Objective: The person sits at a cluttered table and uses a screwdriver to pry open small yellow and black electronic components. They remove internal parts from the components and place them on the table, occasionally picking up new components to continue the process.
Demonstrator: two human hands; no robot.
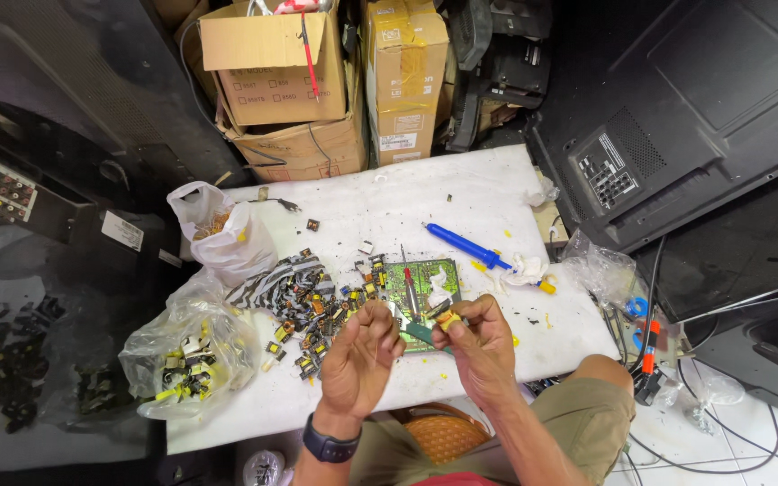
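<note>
Both hands work at the near edge of the white table, over a green circuit board.

Right hand [482, 346] pinches a small yellow-and-black transformer part [447, 318] between thumb and fingertips; left hand [359, 353], wearing a dark wristband, is loosely curled just beside it, and whether it grips anything cannot be told. The part sits between the two hands, nearer the right; its long axis is too small to judge. The green circuit board [425, 286] lies directly beyond the hands on the white table [389, 202], with a red-handled probe [408, 279] across it. A heap of similar small components [312, 310] spreads left of the board, clear plastic bags [193, 355] sit at the left edge, and a blue plastic desoldering pump [463, 245] lies toward the right edge.
</note>
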